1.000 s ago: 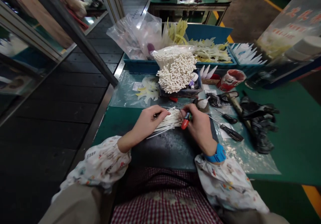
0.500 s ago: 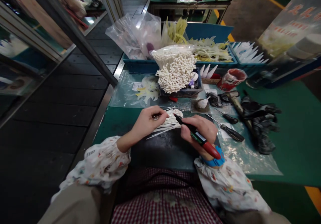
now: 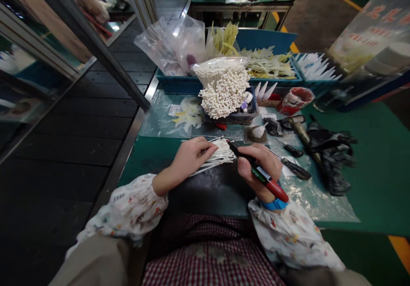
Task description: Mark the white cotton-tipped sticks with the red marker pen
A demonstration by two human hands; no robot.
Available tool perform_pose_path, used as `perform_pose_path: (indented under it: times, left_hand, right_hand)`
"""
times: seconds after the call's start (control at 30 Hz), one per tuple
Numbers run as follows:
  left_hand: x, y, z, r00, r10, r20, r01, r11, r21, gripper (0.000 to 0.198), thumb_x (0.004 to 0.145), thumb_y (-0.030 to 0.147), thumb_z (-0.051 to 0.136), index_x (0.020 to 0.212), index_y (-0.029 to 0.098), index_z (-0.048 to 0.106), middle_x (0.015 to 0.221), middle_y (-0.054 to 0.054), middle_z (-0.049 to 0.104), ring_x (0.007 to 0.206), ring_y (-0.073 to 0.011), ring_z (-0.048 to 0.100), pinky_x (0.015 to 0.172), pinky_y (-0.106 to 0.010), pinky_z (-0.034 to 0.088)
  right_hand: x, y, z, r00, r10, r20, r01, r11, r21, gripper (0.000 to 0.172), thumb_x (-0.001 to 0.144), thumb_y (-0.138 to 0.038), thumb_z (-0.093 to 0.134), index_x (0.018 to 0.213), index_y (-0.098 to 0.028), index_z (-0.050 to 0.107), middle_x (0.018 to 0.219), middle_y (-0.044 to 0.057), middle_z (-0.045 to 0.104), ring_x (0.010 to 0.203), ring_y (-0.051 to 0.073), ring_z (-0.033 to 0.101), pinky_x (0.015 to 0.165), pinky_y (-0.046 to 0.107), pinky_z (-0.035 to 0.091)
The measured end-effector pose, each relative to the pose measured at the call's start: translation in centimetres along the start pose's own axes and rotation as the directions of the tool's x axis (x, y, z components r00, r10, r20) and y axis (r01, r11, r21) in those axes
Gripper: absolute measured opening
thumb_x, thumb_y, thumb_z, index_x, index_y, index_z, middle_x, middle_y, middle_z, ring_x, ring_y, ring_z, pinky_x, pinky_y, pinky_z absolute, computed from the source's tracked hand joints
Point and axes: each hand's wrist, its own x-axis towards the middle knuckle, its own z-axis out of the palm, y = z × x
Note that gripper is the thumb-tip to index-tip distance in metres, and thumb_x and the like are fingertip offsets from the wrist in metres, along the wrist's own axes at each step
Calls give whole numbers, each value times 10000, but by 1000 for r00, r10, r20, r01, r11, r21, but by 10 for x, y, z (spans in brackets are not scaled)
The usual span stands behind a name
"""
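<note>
My left hand (image 3: 189, 157) rests with curled fingers on a flat spread of thin white sticks (image 3: 217, 154) lying on the dark mat (image 3: 211, 192), pinching them near their left end. My right hand (image 3: 260, 166) is closed round a black marker with a red cap (image 3: 258, 173). The marker's dark tip points up and left, touching the sticks' right ends. A blue watch band sits on my right wrist.
A big bundle of white round-tipped sticks (image 3: 224, 90) stands in a box behind the hands. Blue trays (image 3: 179, 83) of yellowish and white parts line the back. Screwdrivers (image 3: 293, 168), a hammer (image 3: 301, 132) and black gloves (image 3: 333, 153) lie to the right on plastic sheet.
The marker was held upright with its red cap down a second ago; it now lies slanted with its tip at the sticks. My right hand has shifted slightly right. The left hand barely moved.
</note>
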Motion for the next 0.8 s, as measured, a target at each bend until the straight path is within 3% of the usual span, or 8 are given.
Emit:
perform_pose_path:
  times: [0.13, 0.2, 0.3, 0.4, 0.53, 0.63, 0.7, 0.8]
  left_hand:
    - [-8, -2, 18, 990, 141, 26, -139, 898, 416, 363, 1070, 376, 474, 1071, 172, 774, 911, -91, 758, 838, -192, 668, 700, -283, 475]
    - [-10, -3, 27, 983, 177, 40, -174, 853, 492, 341, 1072, 353, 478, 1145, 158, 749, 918, -93, 762, 848, -196, 670, 684, -278, 468]
    - [-10, -4, 34, 979, 197, 48, -196, 858, 474, 329, 1068, 324, 490, 1215, 129, 710, 984, -114, 767, 892, -217, 679, 712, -295, 488]
    - [-3, -8, 23, 990, 137, 16, -132, 908, 397, 313, 1068, 315, 482, 1182, 152, 723, 1021, -116, 764, 925, -220, 687, 769, -310, 507]
    - [22, -33, -11, 990, -99, -105, 122, 963, 241, 205, 986, 308, 625, 1055, 176, 767, 982, -87, 770, 876, -209, 679, 768, -301, 492]
    - [53, -61, -33, 948, -292, -129, 279, 954, -108, 249, 862, 260, 758, 1066, 117, 762, 919, -60, 761, 746, -147, 627, 722, -256, 468]
    - [75, -76, -39, 930, -341, -137, 282, 902, -328, 388, 866, 233, 733, 1220, 75, 706, 1007, -64, 759, 752, -111, 617, 739, -230, 470]
    - [106, -87, -36, 928, -331, -168, 236, 875, -422, 450, 830, 141, 726, 1274, 84, 686, 1130, -104, 759, 810, -112, 640, 793, -241, 503]
  right_hand:
    - [-3, 4, 1, 995, 78, -65, -78, 997, 3, 118, 951, -259, 653, 1069, -265, 652, 857, -6, 716, 721, 157, 684, 682, 294, 564]
    - [-4, 4, 1, 992, 112, -61, -112, 994, 3, 122, 951, -267, 658, 1072, -276, 654, 847, -9, 703, 720, 167, 679, 674, 309, 562]
    - [-4, 4, 1, 992, 107, -70, -107, 994, 6, 128, 939, -269, 671, 1066, -285, 661, 835, -10, 702, 709, 177, 676, 654, 320, 555]
    - [-4, 4, 2, 992, 96, -78, -94, 995, 28, 138, 925, -251, 679, 1062, -267, 668, 850, -1, 714, 718, 172, 680, 661, 312, 548]
    - [-4, 5, 2, 993, 70, -95, -64, 996, 61, 137, 928, -232, 668, 1062, -260, 662, 830, -4, 696, 719, 162, 672, 659, 293, 537]
    - [-4, 5, 1, 994, 46, -101, -37, 996, 86, 129, 933, -240, 662, 1060, -254, 658, 809, -11, 681, 700, 157, 661, 642, 286, 533]
    - [-4, 5, 0, 995, 40, -92, -33, 997, 72, 108, 943, -253, 651, 1051, -248, 656, 794, -12, 678, 687, 157, 660, 636, 286, 534]
    - [-3, 4, 0, 996, 30, -86, -28, 999, 31, 82, 960, -276, 625, 1029, -240, 651, 789, -3, 689, 678, 164, 674, 630, 293, 541]
